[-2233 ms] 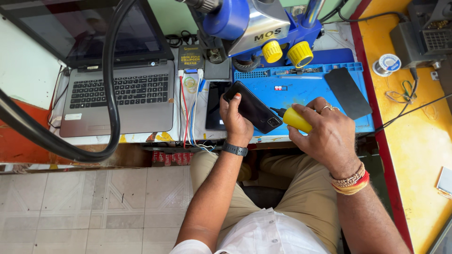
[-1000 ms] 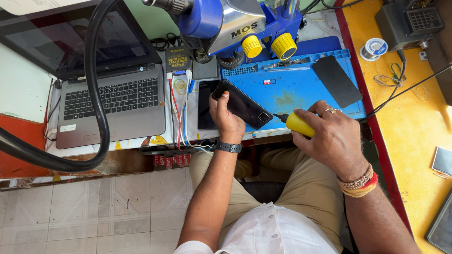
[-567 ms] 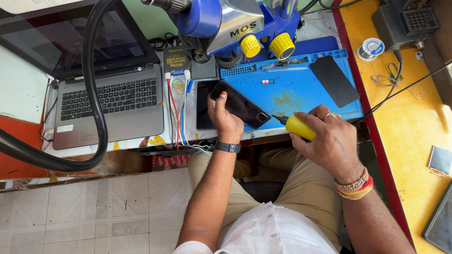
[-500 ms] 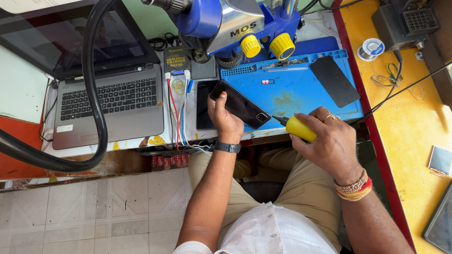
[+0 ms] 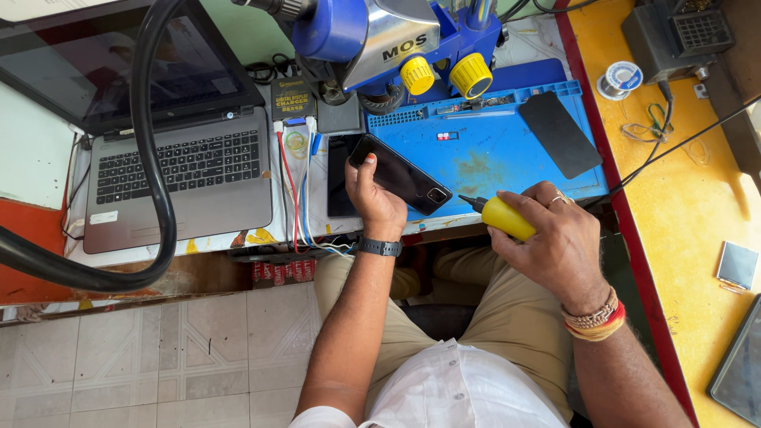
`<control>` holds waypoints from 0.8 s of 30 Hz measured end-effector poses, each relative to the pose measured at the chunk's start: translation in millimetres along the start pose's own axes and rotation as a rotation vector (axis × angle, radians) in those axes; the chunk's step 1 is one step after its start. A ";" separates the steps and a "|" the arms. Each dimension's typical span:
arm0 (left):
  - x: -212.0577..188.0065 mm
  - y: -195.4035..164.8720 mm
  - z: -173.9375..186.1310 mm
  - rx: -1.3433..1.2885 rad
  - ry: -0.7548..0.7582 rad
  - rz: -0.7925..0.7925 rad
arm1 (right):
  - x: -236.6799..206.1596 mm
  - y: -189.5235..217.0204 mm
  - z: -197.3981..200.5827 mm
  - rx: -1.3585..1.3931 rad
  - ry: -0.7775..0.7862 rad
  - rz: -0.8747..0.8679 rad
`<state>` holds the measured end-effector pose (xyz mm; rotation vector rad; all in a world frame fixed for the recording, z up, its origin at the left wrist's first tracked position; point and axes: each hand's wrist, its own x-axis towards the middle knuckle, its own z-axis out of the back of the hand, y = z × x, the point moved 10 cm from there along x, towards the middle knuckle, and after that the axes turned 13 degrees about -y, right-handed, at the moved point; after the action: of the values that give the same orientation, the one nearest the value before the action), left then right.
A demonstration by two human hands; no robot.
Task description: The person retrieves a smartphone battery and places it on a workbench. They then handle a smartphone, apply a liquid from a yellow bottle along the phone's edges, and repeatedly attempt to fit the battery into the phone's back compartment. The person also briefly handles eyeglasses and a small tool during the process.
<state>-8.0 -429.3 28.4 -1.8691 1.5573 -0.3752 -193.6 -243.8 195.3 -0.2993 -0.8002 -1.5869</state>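
My left hand (image 5: 377,198) grips a black smartphone (image 5: 404,176), back side up, tilted over the near edge of the blue work mat (image 5: 491,158). My right hand (image 5: 555,246) holds a yellow-handled screwdriver (image 5: 504,216); its dark tip points left toward the phone's lower corner and stops just short of it. A dark wristwatch sits on my left wrist and bead bracelets on my right wrist.
A blue microscope head (image 5: 380,40) with yellow knobs hangs over the mat. An open laptop (image 5: 178,170) stands at the left, crossed by a thick black hose (image 5: 154,158). A black pad (image 5: 559,135) lies on the mat's right. The yellow bench (image 5: 682,198) carries a solder spool (image 5: 620,78) and wires.
The view shifted slightly. My right hand has brought the screwdriver tip closer to the phone's corner, while my left hand keeps the phone in the same tilted pose.
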 end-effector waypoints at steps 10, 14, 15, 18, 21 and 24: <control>-0.9 0.2 -0.4 0.000 0.008 0.014 | -1.1 -0.5 -2.3 0.023 -0.006 -0.006; -0.4 1.8 0.9 -0.001 -0.002 0.024 | 0.5 -0.2 -3.5 0.016 -0.001 -0.002; -0.5 2.0 0.8 -0.005 0.002 0.025 | 0.7 -0.1 -3.7 0.007 0.001 0.001; -0.7 2.3 0.7 -0.007 0.007 0.025 | 1.3 0.5 -3.1 -0.004 0.004 0.008; -0.6 2.4 0.6 0.001 0.003 0.019 | 2.4 2.3 -2.3 -0.015 0.004 0.016; -0.7 1.2 -0.3 0.003 0.007 0.008 | 4.6 4.8 -2.1 -0.040 0.011 0.030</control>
<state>-9.2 -428.8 27.9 -1.8606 1.5675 -0.3813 -189.5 -248.6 198.1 -0.3296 -0.7529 -1.5766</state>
